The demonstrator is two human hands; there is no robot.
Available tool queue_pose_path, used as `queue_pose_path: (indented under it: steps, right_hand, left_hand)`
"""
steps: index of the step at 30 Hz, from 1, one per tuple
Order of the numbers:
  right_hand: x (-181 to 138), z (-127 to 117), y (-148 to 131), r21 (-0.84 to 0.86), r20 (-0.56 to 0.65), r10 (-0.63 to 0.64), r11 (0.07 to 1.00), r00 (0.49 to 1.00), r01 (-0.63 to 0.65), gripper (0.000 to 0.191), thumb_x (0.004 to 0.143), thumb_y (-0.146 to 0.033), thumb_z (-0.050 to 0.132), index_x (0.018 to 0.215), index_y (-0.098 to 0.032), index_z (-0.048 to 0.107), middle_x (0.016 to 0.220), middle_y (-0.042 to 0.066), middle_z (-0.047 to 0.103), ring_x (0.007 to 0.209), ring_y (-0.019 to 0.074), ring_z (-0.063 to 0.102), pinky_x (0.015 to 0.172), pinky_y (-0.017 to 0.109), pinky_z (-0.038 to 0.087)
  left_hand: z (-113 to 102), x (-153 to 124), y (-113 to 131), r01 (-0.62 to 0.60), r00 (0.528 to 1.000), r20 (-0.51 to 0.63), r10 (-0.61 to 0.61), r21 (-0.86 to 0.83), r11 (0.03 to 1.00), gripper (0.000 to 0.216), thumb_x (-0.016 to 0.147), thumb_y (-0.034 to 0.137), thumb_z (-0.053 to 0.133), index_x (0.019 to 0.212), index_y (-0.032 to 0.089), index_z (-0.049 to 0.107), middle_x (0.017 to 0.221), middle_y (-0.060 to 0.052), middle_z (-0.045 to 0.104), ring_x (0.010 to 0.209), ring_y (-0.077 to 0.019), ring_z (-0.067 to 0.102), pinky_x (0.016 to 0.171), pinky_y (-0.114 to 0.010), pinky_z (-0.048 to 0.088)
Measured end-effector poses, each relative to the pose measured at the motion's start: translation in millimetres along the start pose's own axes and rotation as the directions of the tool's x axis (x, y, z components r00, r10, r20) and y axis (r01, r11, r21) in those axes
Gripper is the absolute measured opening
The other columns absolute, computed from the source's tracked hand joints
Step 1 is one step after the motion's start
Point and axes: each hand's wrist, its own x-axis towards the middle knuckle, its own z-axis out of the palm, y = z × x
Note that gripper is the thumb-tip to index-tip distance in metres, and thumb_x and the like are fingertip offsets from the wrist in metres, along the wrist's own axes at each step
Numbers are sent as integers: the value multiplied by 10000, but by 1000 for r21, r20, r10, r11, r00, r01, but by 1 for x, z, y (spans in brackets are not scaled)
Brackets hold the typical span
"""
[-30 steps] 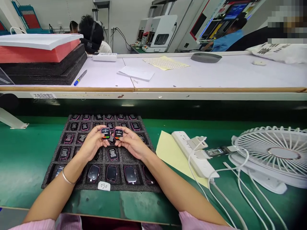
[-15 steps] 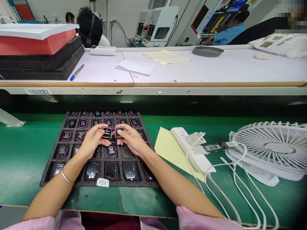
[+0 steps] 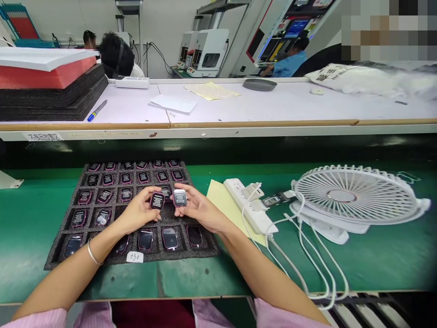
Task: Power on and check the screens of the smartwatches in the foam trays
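Note:
Both hands are over a dark grey foam tray (image 3: 53, 256) of strapless smartwatches. My left hand (image 3: 138, 213) grips one watch (image 3: 157, 201) by its edges, its dark screen facing me with lines of white text. Close to its right, my right hand (image 3: 203, 210) pinches a second watch (image 3: 180, 197), whose screen also shows text under a bright glare. The two held watches are apart. Behind them, another watch (image 3: 166, 191) sits in its compartment, partly covered. Front-row watches (image 3: 170, 238) have dark, unlit screens; rows farther back show text. My left forearm hides part of the tray.
Right of the tray lie a yellow sheet (image 3: 218, 196), a white power strip (image 3: 252, 207) with cables, and a white fan (image 3: 341, 196). A handwritten label (image 3: 134, 257) is on the tray's front edge. Stacked foam (image 3: 44, 102) and a pen (image 3: 97, 110) occupy the shelf (image 3: 211, 114).
The held watches' screens have gone from coloured bars to lines of text. My thumbs have slid off the screens to the edges. The whole view has turned slightly right.

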Motion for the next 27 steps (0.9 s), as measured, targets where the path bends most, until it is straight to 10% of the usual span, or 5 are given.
queue_pose_path:
  steps: [7,17,22,27]
  right_hand:
    - [-28,-34,-1,-753,-2,-134,652,991,87,441,823,-242,649,1259,-222,581,1023,63,580,848,210,583,815,408,529]
    - [-27,-44,4,-794,79,-107,594,991,127,630,834,-280,681,1436,-242,502,1160,81,480,1148,259,544,1051,476,467]
    - [-31,-48,5,-790,-9,-213,600,977,124,460,915,-384,608,1356,-261,569,1097,81,527,915,221,590,873,434,555]
    - [-33,-13,3,-831,98,-256,511,962,221,297,971,-289,525,1247,-242,626,1066,102,585,971,240,625,869,417,547]
  left_hand:
    - [19,3,-3,-183,983,134,128,590,787,473,778,129,672,1232,235,593,812,1,637,715,-180,603,722,-317,499]
    - [34,11,-9,-227,962,159,221,916,330,565,746,331,829,1256,204,623,1225,-132,578,1077,-311,508,945,-501,458]
    - [-10,-36,18,-201,882,83,463,956,212,394,863,403,712,1219,241,666,1132,-105,627,1071,-295,547,947,-452,431]
    - [-89,-125,29,268,740,-387,550,920,286,371,912,549,539,1015,225,686,994,-95,678,962,-298,613,892,-429,441]
